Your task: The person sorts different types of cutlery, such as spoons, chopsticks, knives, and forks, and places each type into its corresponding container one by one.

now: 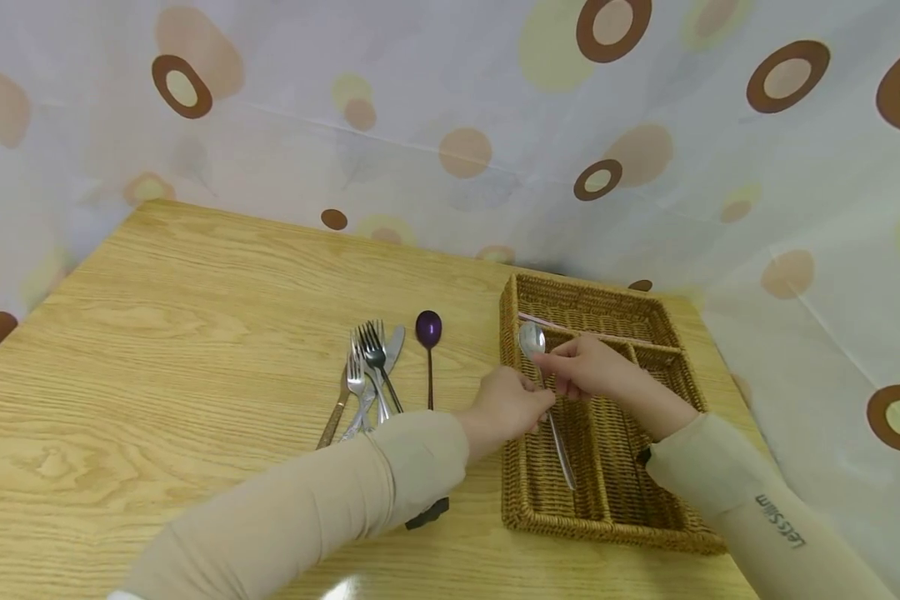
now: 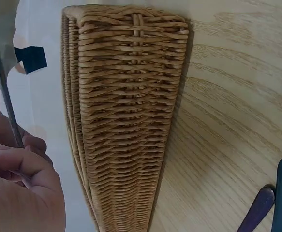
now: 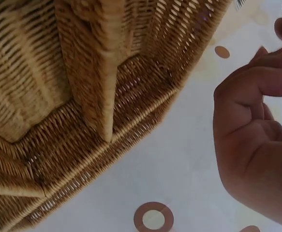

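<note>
1. We see a silver spoon (image 1: 531, 340) held over the long compartment at the left edge of the wicker tray (image 1: 622, 533), which stands near the right edge of the surface (image 1: 217, 333).
2. Its bowl points toward the far edge of the surface, its handle toward the near edge; the long axis slants, with the bowl end nearer the left edge.
3. Of the hands, we see the left hand (image 1: 506, 404) pinching the handle between thumb and finger, and the right hand (image 1: 588, 367) pinching just below the bowl, fingers curled.
4. Left of the tray, we find a purple spoon (image 1: 429, 329), bowl toward the far edge, and forks (image 1: 375, 354) overlapping.
5. We read "LetsSlim" in dark letters on the right sleeve (image 1: 750, 512).
</note>
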{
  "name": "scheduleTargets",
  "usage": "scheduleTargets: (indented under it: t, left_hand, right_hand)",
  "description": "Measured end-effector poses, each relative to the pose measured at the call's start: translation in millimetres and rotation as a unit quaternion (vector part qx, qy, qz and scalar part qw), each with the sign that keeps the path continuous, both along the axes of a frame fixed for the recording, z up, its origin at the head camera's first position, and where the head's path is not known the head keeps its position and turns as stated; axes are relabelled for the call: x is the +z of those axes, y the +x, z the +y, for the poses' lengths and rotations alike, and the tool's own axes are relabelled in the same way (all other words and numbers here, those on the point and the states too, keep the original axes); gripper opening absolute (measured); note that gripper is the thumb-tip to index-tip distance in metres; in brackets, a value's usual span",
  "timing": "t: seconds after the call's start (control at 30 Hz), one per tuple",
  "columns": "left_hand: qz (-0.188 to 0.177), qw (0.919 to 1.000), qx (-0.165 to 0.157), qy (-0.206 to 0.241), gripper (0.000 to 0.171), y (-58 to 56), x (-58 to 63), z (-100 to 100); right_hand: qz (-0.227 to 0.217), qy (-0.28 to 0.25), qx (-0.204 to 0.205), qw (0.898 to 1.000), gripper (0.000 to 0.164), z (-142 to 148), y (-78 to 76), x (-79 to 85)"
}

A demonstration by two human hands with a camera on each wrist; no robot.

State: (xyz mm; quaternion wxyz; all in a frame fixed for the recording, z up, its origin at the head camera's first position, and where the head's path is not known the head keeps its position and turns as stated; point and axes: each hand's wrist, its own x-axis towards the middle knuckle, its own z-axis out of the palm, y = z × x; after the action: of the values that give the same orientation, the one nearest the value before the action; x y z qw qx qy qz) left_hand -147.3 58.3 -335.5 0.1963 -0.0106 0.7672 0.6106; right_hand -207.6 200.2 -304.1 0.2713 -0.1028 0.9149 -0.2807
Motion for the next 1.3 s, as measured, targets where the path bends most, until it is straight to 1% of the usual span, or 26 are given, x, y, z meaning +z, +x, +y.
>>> scheduleTargets:
  t: [0.07,0.2,0.37,0.43,0.47,0.53,0.57,0.6,0.63,0.7,0.77,0.83,0.93,1.03,1.1,1.13,1.3]
  left_hand:
    - [0.012,0.9998,-0.009,-0.011,0.032,0.5,-1.3,3]
    - [0.017,0.9995,-0.024,-0.011,0.035,2.0,-2.7,6]
    - [0.018,0.9984,-0.053,-0.004,0.026,5.4,-6.8,2]
    - [0.027,0.9969,-0.072,-0.019,0.026,5.8,-10.2,-3]
    - [0.033,0.9954,-0.083,-0.033,0.029,5.4,-12.0,-7]
    - [0.055,0.99,-0.108,-0.072,0.037,3.5,-14.8,-16]
    - [0.067,0.9853,-0.12,-0.101,0.041,1.9,-16.3,-20]
    - [0.08,0.9791,-0.13,-0.134,0.044,-0.4,-17.5,-25]
    - [0.092,0.9716,-0.139,-0.168,0.044,-2.7,-18.1,-30]
    - [0.11,0.9522,-0.148,-0.243,0.042,-8.4,-18.9,-39]
    - [0.12,0.9276,-0.148,-0.322,0.038,-14.4,-18.6,-46]
    - [0.118,0.9061,-0.14,-0.381,0.035,-20.4,-18.5,-53]
    - [0.114,0.8805,-0.126,-0.443,0.03,-29.0,-22.6,-60]
    - [0.104,0.8655,-0.123,-0.474,0.022,-34.1,-28.5,-67]
    - [0.104,0.857,-0.125,-0.489,0.018,-34.6,-31.5,-70]
    - [0.102,0.8542,-0.128,-0.493,0.017,-34.2,-32.6,-72]
    - [0.12,0.8467,-0.135,-0.501,0.016,-32.2,-41.0,-75]
  right_hand:
    - [-0.01,-0.006,-0.003,1.0,0.039,0,0.6,-2.3]
    - [-0.025,-0.021,0.001,0.999,0.035,2,2.1,-4.6]
    - [-0.026,-0.028,0.009,0.999,0.033,7,5.1,-2.2]
    - [-0.027,-0.023,0.007,0.999,0.033,10,6.0,-0.5]
    - [-0.026,-0.021,0.007,0.999,0.032,12,6.1,0.5]
    - [-0.028,-0.013,0.004,1.0,0.032,16,5.9,1.8]
    - [-0.029,-0.008,0.003,1.0,0.032,18,5.4,2.1]
    - [-0.029,-0.004,0.005,1.0,0.032,21,4.7,2.2]
    - [-0.029,0.0,0.006,1.0,0.032,24,4.1,2.4]
    - [-0.031,0.011,0.005,0.999,0.033,31,2.7,2.1]
    - [-0.033,0.014,0.007,0.999,0.033,38,1.3,1.4]
    - [-0.035,0.021,0.005,0.999,0.034,46,0.0,0.4]
    - [-0.03,0.026,0.002,0.999,0.035,56,-0.3,-0.9]
    - [-0.02,0.037,-0.005,0.999,0.035,65,-0.2,-1.5]
    - [-0.013,0.041,-0.008,0.999,0.035,72,-0.9,-1.7]
    - [-0.009,0.045,-0.007,0.999,0.035,75,-1.2,-1.2]
    - [-0.002,0.054,-0.01,0.998,0.037,93,-2.1,1.7]
